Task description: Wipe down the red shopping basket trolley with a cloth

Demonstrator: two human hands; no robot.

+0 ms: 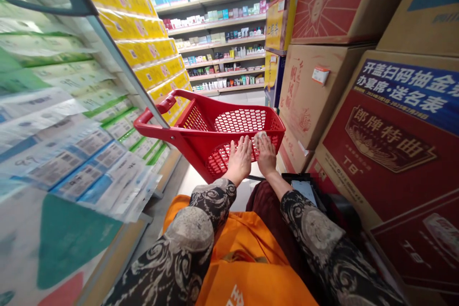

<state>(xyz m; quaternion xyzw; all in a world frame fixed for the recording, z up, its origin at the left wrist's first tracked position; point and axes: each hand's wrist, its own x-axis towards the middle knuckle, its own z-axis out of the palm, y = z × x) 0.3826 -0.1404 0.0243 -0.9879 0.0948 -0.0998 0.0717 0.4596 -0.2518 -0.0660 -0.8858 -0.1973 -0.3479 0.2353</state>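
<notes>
On my feed the left hand [241,158] and right hand [266,153] rest palm-down, fingers spread, on the near rim of a red plastic shopping trolley [190,146] with honeycomb-mesh sides. Under the right fingers I can make out a small pale wad [261,136], maybe tissue, though it's hard to tell from here. The trolley's looped handle [158,107] lies at the far left

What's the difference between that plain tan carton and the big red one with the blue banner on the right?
The tan carton is mostly bare cardboard with red brush-style characters; the red carton is covered in dark red print with a gold-edged label. The red carton has a blue banner, the tan carton a small white tag. The red carton looks nearer the camera. Both are stacked along the right of the aisle.
</notes>
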